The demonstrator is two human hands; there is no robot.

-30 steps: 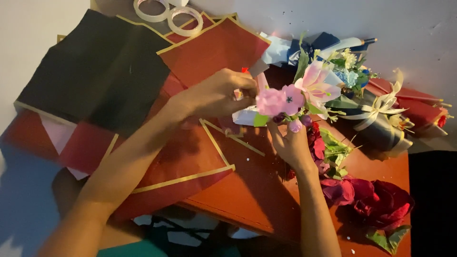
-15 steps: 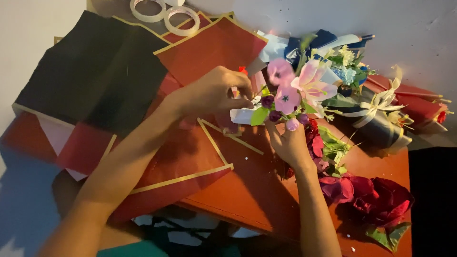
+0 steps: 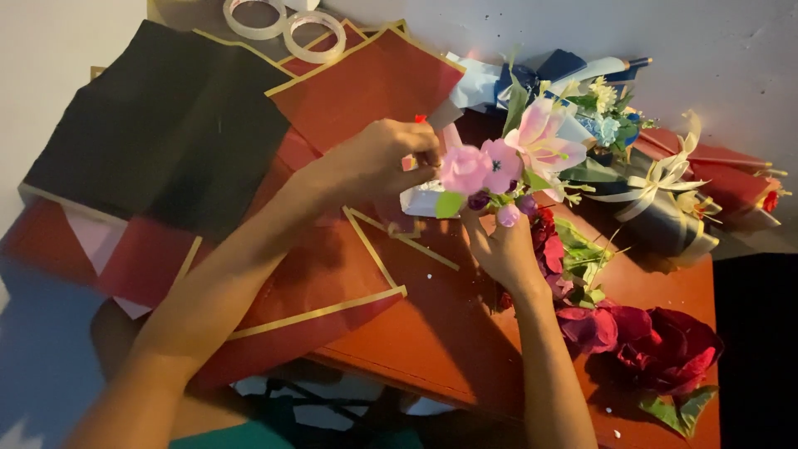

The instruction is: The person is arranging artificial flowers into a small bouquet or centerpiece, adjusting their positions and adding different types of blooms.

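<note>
Nearby, tape rolls and red roses lie (untouched) while both hands pinch the pink flowers.

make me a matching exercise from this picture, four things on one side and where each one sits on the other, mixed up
Things:
1. tape rolls
2. black wrapping sheet
3. dark red roses
4. pink flower bunch

Places:
A. lying at the near right corner of the table
B. held up between the left hand and the right hand
C. at the far edge of the table, by the wall
D. spread flat on the left, overlapping the red sheets

Pairs: 1-C, 2-D, 3-A, 4-B
</note>
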